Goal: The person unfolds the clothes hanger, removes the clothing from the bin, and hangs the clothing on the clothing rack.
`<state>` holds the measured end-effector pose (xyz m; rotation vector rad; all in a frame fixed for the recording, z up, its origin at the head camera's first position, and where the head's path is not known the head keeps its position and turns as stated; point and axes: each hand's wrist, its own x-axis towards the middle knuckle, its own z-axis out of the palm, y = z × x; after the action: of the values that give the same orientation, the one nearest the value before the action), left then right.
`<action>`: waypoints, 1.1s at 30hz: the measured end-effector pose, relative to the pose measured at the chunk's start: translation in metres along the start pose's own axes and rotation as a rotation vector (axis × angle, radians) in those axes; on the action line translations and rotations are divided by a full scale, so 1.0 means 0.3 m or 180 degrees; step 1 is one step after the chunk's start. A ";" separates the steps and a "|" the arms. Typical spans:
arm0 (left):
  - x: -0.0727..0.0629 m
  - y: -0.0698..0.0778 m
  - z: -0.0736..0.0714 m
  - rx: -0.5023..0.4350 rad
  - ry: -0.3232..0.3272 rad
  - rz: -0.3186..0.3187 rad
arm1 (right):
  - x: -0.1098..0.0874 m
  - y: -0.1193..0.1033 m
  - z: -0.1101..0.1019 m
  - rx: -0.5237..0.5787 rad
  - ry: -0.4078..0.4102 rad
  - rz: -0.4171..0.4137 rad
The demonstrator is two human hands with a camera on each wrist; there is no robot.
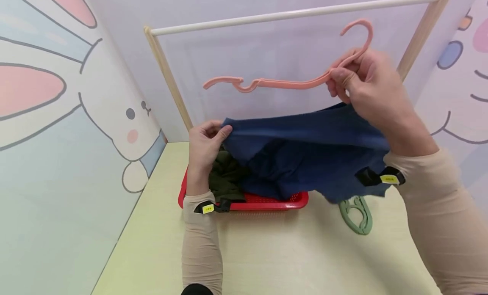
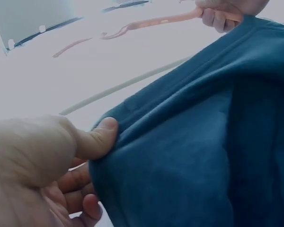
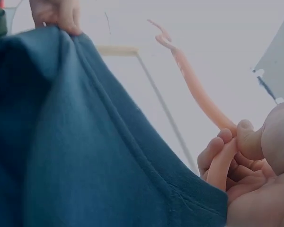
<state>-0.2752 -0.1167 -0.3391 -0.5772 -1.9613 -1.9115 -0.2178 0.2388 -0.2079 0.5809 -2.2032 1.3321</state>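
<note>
A pink clothes hanger [image 1: 289, 84] is pinched near its hook by my right hand [image 1: 377, 89], high on the right in the head view. One of its arms points left, bare, above a dark blue garment [image 1: 305, 136]. In the right wrist view, the other hanger arm [image 3: 221, 165] runs down behind the garment's edge, where its end is hidden. My left hand [image 1: 203, 144] pinches the garment's upper left corner between thumb and fingers, and the top edge stretches toward the right hand. The cloth's lower part hangs over a red basket [image 1: 263, 206].
Dark green cloth [image 1: 226, 172] lies in the basket's left part. A folded green hanger [image 1: 356, 216] rests on the table [image 1: 267, 252], right of the basket. Behind stands a rack with a white rail [image 1: 286, 16] and wooden posts [image 1: 167, 75]. Painted walls flank both sides.
</note>
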 end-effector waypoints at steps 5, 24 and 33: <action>-0.001 0.025 0.025 -0.0201 0.0259 0.0234 | 0.033 -0.030 -0.011 -0.0114 0.0175 -0.0185; 0.002 0.062 0.078 -0.1168 0.0534 0.0376 | -0.113 0.183 0.201 0.1288 0.0488 -0.0369; 0.012 0.050 0.053 -0.1117 0.0746 0.0371 | -0.164 0.219 0.196 0.0941 0.0245 -0.0102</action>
<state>-0.2700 -0.1004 -0.3251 -0.5164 -1.4299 -2.1531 -0.2292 0.2195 -0.3063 0.6563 -1.9415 1.6485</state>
